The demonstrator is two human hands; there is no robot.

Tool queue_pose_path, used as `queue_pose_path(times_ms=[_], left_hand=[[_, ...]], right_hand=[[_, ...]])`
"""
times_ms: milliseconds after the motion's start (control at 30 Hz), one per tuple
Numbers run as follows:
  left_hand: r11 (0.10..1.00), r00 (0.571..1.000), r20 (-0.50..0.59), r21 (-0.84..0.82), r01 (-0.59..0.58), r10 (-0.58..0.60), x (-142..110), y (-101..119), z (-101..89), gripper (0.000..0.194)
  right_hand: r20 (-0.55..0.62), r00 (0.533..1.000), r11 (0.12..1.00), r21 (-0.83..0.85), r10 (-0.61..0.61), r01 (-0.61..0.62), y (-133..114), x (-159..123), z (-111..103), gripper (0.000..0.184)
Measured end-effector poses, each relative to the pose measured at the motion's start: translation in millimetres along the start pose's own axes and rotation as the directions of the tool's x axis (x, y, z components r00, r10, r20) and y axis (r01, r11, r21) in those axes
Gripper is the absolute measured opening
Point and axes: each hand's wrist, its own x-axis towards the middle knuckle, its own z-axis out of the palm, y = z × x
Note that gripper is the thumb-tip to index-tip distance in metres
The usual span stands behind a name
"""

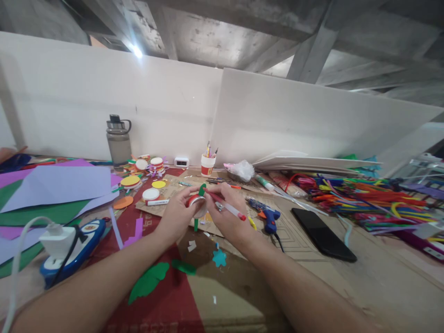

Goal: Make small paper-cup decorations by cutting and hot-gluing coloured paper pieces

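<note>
My left hand (176, 210) is closed around a small red-and-white round paper craft (194, 200). A green paper piece (202, 189) stands up at its top, and a green strip (196, 225) hangs below it. In my right hand (229, 212) lies a pen with a red end (241, 216), and the fingertips of that hand meet the green piece. The pen's tip is hard to make out. Beneath my hands are a teal paper flower (219, 258), a green paper scrap (149, 281) and small white bits.
To the right are a blue glue gun (270, 219), a black phone (322, 233) and a heap of pipe cleaners (367, 199). Coloured paper sheets (62, 185) and a blue power strip (93, 231) are at left. A bottle (118, 141) and a pen cup (208, 164) stand behind.
</note>
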Motion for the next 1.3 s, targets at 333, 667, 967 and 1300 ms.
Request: queue_pose_path(times_ms=[333, 667, 967, 1300], left_hand=[[1.000, 1.000, -0.006, 0.001, 0.005, -0.005, 0.0, -0.3, -0.1, 0.047], [1.000, 1.000, -0.003, 0.000, 0.008, -0.008, 0.5, -2.5, -0.8, 0.049], [1.000, 1.000, -0.004, 0.008, 0.003, -0.003, 0.3, -1.2, -0.4, 0.049], [1.000, 1.000, 0.003, 0.005, 0.012, -0.012, 0.4, -2.0, -0.6, 0.048]], right_hand=[[-0.018, 1.000, 1.000, 0.005, -0.003, 0.003, -1.0, 1.0, -0.5, 0.006], [-0.012, 1.000, 1.000, -0.029, -0.009, 0.009, -1.1, 0.8, -0.5, 0.006], [-0.005, 1.000, 1.000, -0.005, 0.007, -0.007, -3.5, 1.9, -2.1, 0.007], [-0.001, 1.000, 1.000, -0.010, -0.001, 0.001, -1.3, 0.9, -0.6, 0.006]])
